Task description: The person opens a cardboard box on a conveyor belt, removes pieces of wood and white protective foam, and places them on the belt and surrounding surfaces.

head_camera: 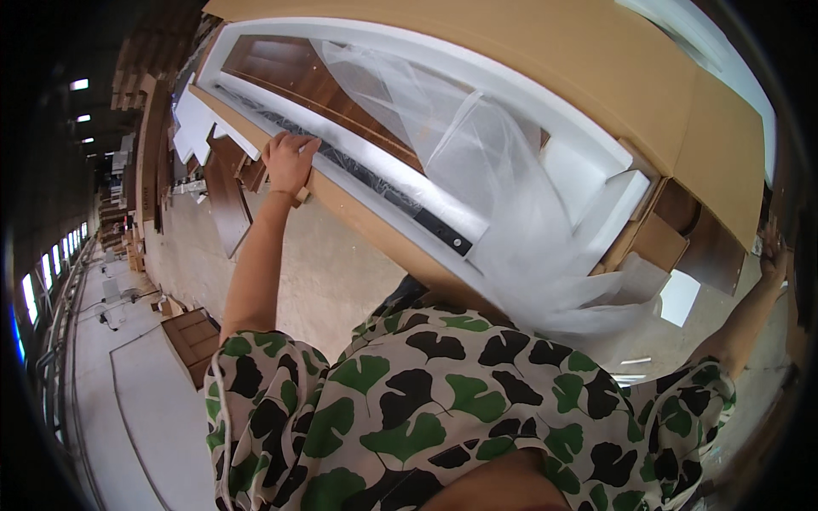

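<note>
Before me lies a long open cardboard box (383, 246) lined with white foam (409, 48). Inside it are dark brown wood panels (281, 70), partly covered by a translucent plastic sheet (517, 172). A long black rail-like part (441, 233), much of it in clear wrap, lies along the near side between foam strips. My left hand (291, 163) grips the near rim of the box, with the fingers bent over it. At the far right, my right hand (773, 252) is stretched out beside a dark surface; its grip is blurred and dim.
The large cardboard flap (575, 57) stands along the far side. Brown panels (712, 249) and a white sheet (680, 297) are beyond the box's right end. Boards (223, 191) and white foam pieces (192, 128) lie left. A shallow brown tray-like piece (192, 338) is on the floor.
</note>
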`<action>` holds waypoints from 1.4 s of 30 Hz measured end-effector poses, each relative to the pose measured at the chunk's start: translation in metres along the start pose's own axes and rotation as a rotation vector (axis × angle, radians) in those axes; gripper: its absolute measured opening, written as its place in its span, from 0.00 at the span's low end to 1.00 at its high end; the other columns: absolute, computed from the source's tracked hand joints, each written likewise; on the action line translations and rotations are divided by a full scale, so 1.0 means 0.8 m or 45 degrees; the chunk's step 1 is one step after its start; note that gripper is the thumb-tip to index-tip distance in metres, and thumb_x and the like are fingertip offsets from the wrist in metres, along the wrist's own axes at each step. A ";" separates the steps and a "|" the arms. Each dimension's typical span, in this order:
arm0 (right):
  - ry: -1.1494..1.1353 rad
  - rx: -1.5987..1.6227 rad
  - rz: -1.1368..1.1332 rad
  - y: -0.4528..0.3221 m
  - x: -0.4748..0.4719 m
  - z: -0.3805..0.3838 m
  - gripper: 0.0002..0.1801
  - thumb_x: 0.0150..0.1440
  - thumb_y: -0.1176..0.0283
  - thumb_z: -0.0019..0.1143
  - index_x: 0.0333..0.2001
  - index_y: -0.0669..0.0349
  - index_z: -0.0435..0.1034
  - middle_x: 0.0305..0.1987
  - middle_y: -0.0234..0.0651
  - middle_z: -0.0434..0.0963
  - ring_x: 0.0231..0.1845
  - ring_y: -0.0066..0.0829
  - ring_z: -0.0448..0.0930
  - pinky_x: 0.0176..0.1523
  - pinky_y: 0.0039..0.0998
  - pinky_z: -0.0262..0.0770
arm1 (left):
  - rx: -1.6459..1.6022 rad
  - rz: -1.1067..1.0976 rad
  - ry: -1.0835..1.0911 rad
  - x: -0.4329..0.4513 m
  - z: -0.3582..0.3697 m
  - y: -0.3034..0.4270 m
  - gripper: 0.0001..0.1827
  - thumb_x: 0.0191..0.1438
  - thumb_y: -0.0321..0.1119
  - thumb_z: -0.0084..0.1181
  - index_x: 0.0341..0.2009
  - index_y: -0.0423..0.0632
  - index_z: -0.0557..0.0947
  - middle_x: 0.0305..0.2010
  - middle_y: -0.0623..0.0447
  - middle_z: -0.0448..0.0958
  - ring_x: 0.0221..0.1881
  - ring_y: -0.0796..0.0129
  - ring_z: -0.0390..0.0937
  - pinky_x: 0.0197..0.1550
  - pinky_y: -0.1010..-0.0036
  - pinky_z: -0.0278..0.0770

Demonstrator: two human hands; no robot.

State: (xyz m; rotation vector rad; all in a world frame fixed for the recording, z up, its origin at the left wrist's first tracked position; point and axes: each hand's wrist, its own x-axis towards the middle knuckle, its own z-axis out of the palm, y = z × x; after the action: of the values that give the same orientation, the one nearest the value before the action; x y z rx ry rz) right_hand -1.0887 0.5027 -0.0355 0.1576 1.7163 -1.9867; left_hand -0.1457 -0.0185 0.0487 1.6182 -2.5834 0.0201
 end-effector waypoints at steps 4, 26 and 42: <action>0.179 -0.308 -0.684 -0.053 -0.106 0.021 0.17 0.62 0.65 0.40 0.47 0.66 0.66 0.39 0.40 0.73 0.25 0.22 0.68 0.20 0.16 0.58 | 0.142 0.110 -0.428 0.027 -0.049 0.077 0.18 0.43 0.48 0.61 0.39 0.55 0.82 0.40 0.52 0.78 0.49 0.59 0.71 0.57 0.61 0.56; -1.270 -1.911 -0.481 0.212 -0.559 0.394 0.19 0.35 0.63 0.69 0.29 0.60 0.71 0.26 0.44 0.76 0.30 0.43 0.76 0.35 0.37 0.72 | 0.015 1.358 -0.928 0.077 -0.011 0.214 0.16 0.30 0.40 0.68 0.23 0.44 0.80 0.25 0.45 0.77 0.32 0.52 0.77 0.34 0.62 0.73; -1.152 -1.373 -0.008 0.140 -0.606 0.392 0.05 0.46 0.78 0.61 0.24 0.67 0.71 0.22 0.32 0.71 0.23 0.21 0.69 0.27 0.23 0.63 | -0.126 1.087 -1.004 0.065 -0.058 0.177 0.19 0.32 0.36 0.66 0.32 0.45 0.78 0.31 0.44 0.78 0.38 0.50 0.76 0.38 0.60 0.71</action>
State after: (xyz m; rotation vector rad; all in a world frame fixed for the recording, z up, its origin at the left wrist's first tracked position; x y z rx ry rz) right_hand -0.5463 0.3392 0.1219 -0.9434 1.7999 -0.6559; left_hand -0.2921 -0.0005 0.1044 0.3839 -3.5449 -0.8041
